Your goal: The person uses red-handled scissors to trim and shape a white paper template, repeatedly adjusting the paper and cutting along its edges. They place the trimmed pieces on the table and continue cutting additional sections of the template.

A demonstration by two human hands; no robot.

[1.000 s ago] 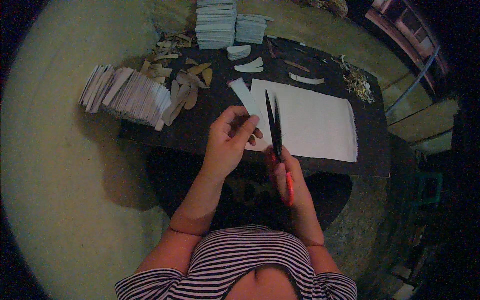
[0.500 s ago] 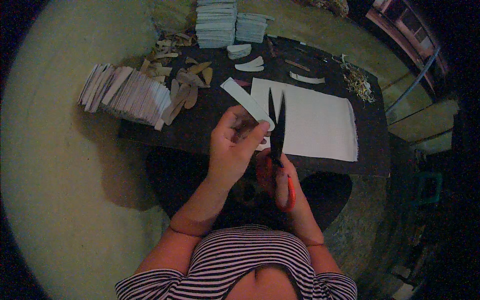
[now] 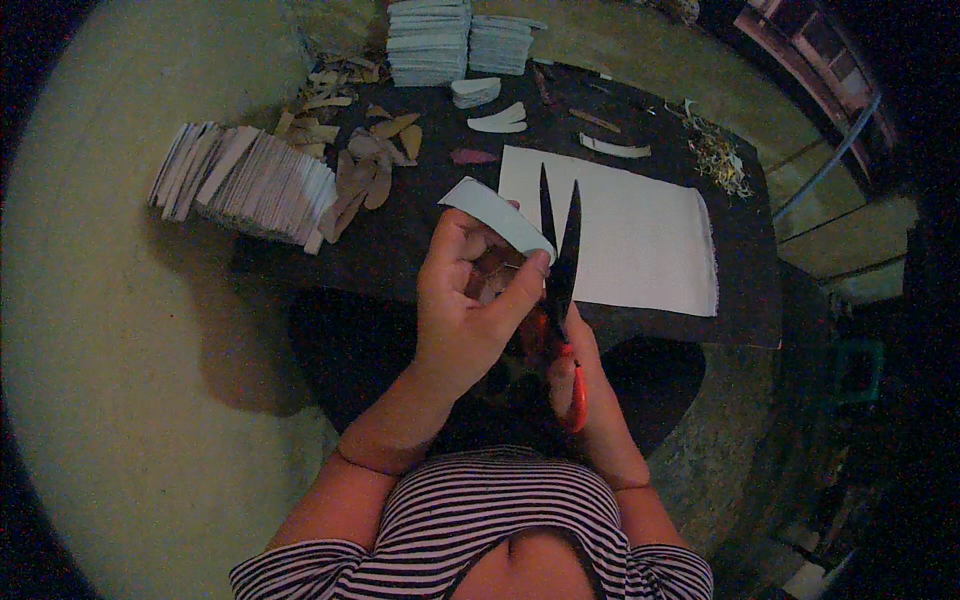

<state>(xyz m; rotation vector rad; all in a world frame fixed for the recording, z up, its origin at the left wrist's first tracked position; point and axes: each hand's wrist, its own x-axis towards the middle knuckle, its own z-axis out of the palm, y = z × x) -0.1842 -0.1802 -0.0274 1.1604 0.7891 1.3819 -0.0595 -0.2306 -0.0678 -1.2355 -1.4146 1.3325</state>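
Between thumb and fingers, my left hand (image 3: pixel 475 275) grips a pale, slightly curved strip (image 3: pixel 500 217) with a rounded near end. My right hand (image 3: pixel 580 365) is closed round the red handles of a pair of scissors (image 3: pixel 565 265). Their dark blades point away from me and stand apart, close to the strip's rounded end. Beyond the hands a white cloth-like sheet (image 3: pixel 640 235) with a frayed right edge lies on the dark table (image 3: pixel 380 265). Part of my right hand's fingers is hidden behind the scissors and my left hand.
A long row of stacked strips (image 3: pixel 250 185) lies at the table's left. Brownish leaf-shaped pieces (image 3: pixel 370 170) sit beside it. Tall white stacks (image 3: pixel 430 45) stand at the back, with curved white pieces (image 3: pixel 498 120) before them. Thin scraps (image 3: pixel 720 160) are heaped at the far right.
The strip has turned and bowed in my left hand, its far end lower now. My right hand has shifted slightly nearer to me with the scissors, blades still apart.
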